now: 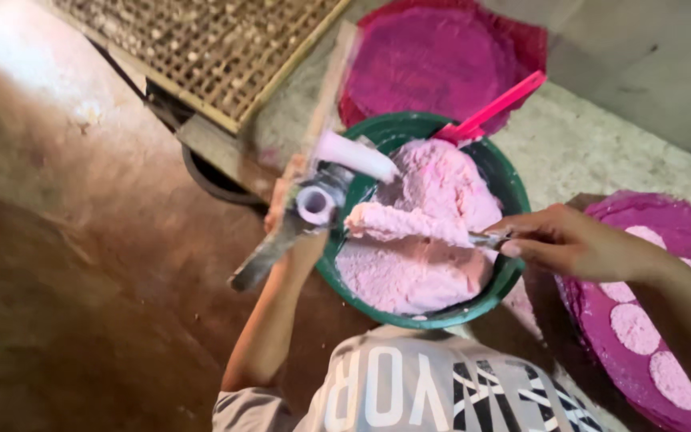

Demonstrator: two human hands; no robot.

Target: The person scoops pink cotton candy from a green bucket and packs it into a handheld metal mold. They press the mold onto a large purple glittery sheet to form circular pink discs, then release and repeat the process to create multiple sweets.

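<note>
Item on my feed: soft, sticky pink dough heaped in the green basin, judged heavy and best scooped from below, my right hand pinching a small metal scraper, my left hand gripping a white tube press

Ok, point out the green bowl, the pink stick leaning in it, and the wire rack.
green bowl (513,188), head view, bare right rim.
pink stick (499,104), head view, middle of the part outside the bowl.
wire rack (201,40), head view, middle of the mesh.
</note>
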